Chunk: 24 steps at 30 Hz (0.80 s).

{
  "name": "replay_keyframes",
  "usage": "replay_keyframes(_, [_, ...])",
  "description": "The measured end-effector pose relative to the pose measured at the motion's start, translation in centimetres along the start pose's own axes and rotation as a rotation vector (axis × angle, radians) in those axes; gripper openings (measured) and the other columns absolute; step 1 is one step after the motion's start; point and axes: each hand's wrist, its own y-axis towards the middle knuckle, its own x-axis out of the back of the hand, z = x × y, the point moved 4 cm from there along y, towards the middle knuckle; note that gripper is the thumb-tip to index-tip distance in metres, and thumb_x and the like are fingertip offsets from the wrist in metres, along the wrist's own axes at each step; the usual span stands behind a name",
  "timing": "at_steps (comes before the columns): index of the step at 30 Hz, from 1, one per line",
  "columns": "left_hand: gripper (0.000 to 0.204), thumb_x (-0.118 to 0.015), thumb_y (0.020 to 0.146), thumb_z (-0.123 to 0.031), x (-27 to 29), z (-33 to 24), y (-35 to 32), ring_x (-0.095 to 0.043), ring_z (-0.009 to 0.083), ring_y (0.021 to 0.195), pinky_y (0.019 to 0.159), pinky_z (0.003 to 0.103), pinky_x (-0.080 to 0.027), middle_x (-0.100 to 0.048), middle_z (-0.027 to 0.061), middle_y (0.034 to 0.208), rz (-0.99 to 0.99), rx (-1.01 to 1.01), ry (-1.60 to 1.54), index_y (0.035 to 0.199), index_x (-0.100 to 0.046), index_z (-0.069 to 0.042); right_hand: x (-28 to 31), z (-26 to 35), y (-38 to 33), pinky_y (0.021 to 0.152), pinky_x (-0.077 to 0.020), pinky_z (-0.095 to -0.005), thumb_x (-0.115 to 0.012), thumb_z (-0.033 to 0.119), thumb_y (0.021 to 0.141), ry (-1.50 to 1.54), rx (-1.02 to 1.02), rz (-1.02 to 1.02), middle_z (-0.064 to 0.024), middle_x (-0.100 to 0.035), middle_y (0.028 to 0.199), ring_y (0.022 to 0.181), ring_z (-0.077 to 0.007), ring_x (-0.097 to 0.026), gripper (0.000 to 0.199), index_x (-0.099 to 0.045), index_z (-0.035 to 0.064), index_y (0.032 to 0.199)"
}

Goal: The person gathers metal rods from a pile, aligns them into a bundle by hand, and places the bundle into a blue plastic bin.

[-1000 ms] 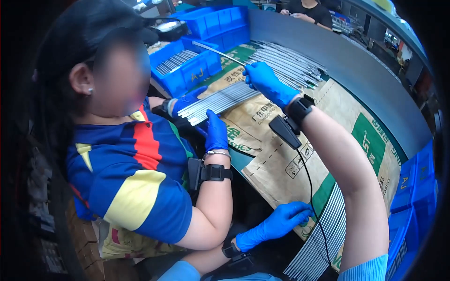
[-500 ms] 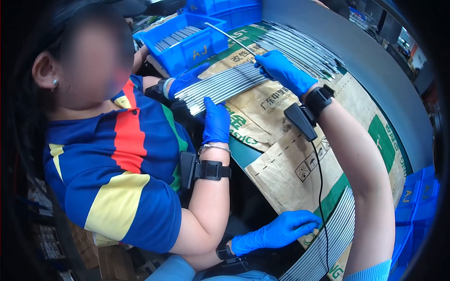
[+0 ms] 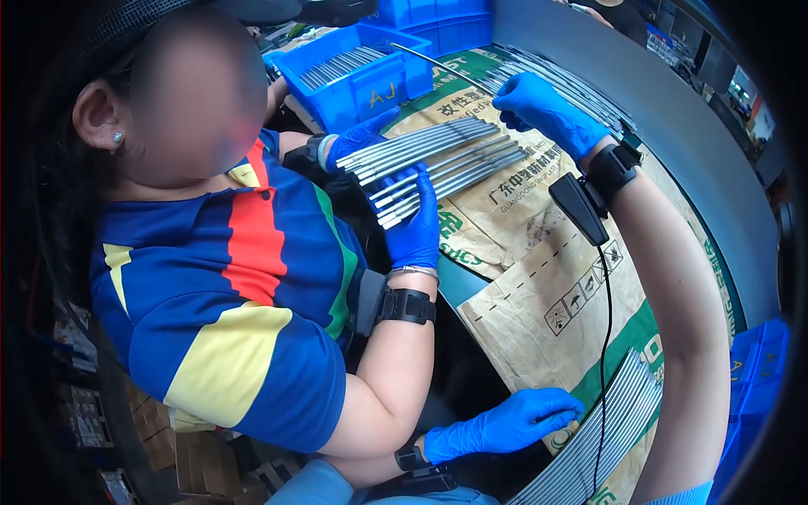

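My right hand (image 3: 547,111), in a blue glove, reaches over the far part of the bench. Its fingers are closed around one end of a thin metal rod (image 3: 439,66), which slants up and left to the rim of a blue bin. My left hand (image 3: 505,421), also gloved, rests low by the bench's near edge, fingers loosely bent and apart, with nothing seen in it. Beside it lies a row of metal rods (image 3: 589,450). At left, a co-worker's gloved hands (image 3: 414,223) hold a fanned bundle of metal rods (image 3: 425,147), just left of my right hand.
More rods (image 3: 581,88) lie at the far side against a grey panel (image 3: 623,63). The blue bin (image 3: 362,94) holds rods. Printed paper sacks (image 3: 513,311) cover the bench. A black cable (image 3: 608,337) hangs from my right wrist device. Blue bins (image 3: 753,370) stand at right.
The co-worker's rods have spread from one flat row into two groups with a gap. My right hand has shifted slightly right, away from them. The whole view has shifted a little.
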Motion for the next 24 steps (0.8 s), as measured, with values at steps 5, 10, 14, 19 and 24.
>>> replay_keyframes(5, [0.024,-0.053,0.088,-0.012,0.1,0.1,-0.2,-0.06,0.0235,0.089,0.08,0.029,-0.047,-0.059,0.0128,0.098,-0.016,0.004,-0.004,0.108,-0.057,0.001,0.3,0.9,0.8,0.049,-0.0491,-0.0272,-0.059,0.019,0.079,-0.081,-0.009,-0.026,-0.0099,-0.063,0.061,0.052,-0.0153,-0.061,0.022,-0.064,-0.0016,0.073])
replay_keyframes(10, [0.024,-0.054,0.089,-0.013,-0.1,-0.3,-0.1,-0.06,0.0231,0.091,0.08,0.029,-0.047,-0.06,0.0122,0.1,-0.009,-0.01,0.017,0.108,-0.057,0.0,-0.2,1.1,1.9,0.051,-0.0486,-0.0266,-0.06,0.021,0.08,-0.247,0.148,-0.118,-0.0098,-0.062,0.062,0.052,-0.0138,-0.06,0.022,-0.065,-0.0005,0.076])
replay_keyframes(14, [0.023,-0.052,0.089,-0.013,0.1,-0.4,0.0,-0.059,0.0244,0.089,0.08,0.029,-0.047,-0.059,0.0128,0.097,-0.013,-0.022,0.018,0.107,-0.056,0.001,0.0,1.1,2.6,0.055,-0.0492,-0.0292,-0.06,0.024,0.08,-0.372,0.246,-0.225,-0.0113,-0.064,0.066,0.055,-0.0163,-0.062,0.024,-0.067,0.0007,0.08])
replay_keyframes(19, [0.024,-0.053,0.089,-0.012,-0.1,0.0,0.1,-0.059,0.0243,0.092,0.08,0.029,-0.047,-0.06,0.0119,0.101,0.032,-0.002,0.041,0.109,-0.056,-0.001,0.5,-0.1,2.2,0.06,-0.0493,-0.0321,-0.061,0.025,0.079,-0.417,0.214,-0.257,-0.0129,-0.065,0.07,0.062,-0.0213,-0.063,0.024,-0.068,0.0027,0.083])
replay_keyframes(24, [0.023,-0.053,0.089,-0.011,0.1,0.3,0.0,-0.06,0.0243,0.093,0.081,0.03,-0.047,-0.06,0.011,0.104,0.053,-0.027,0.039,0.11,-0.057,-0.003,0.8,-0.8,2.9,0.063,-0.0494,-0.0338,-0.064,0.027,0.074,-0.407,0.223,-0.276,-0.0135,-0.066,0.074,0.068,-0.0254,-0.064,0.025,-0.069,0.0044,0.085])
